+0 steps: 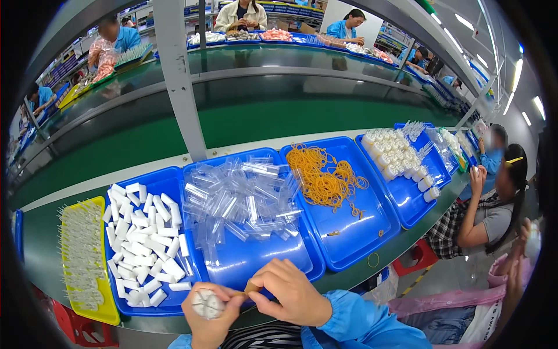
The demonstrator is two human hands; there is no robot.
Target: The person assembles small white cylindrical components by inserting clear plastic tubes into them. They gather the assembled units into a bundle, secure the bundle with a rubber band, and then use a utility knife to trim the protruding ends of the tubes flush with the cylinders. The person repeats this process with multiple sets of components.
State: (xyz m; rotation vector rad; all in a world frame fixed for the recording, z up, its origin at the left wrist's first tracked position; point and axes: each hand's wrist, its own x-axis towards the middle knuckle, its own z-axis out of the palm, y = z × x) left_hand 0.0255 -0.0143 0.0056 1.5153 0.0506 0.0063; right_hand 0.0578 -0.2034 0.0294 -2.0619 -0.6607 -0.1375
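Observation:
My left hand (220, 333) is closed around a white round bundle (207, 304), whose end facing up is split into wedge-like segments. My right hand (295, 295) pinches a tan rubber band (251, 289), drawn out toward the left fingertips. Both hands are close together at the table's near edge, in front of a blue tray (273, 259) of clear plastic sleeves (232, 195). Left of it, white foam-like blocks (142, 238) fill another blue tray (152, 311). Orange-yellow rubber bands (319, 174) lie heaped in the blue tray (366, 224) to the right.
At far left is a yellow tray (110, 314) of thin white-tipped pieces (84, 256). Farther right, a blue tray (410, 216) holds white round bundles (389, 151). A metal post (177, 81) rises behind the trays. Co-workers sit at right and across the green belt (279, 110).

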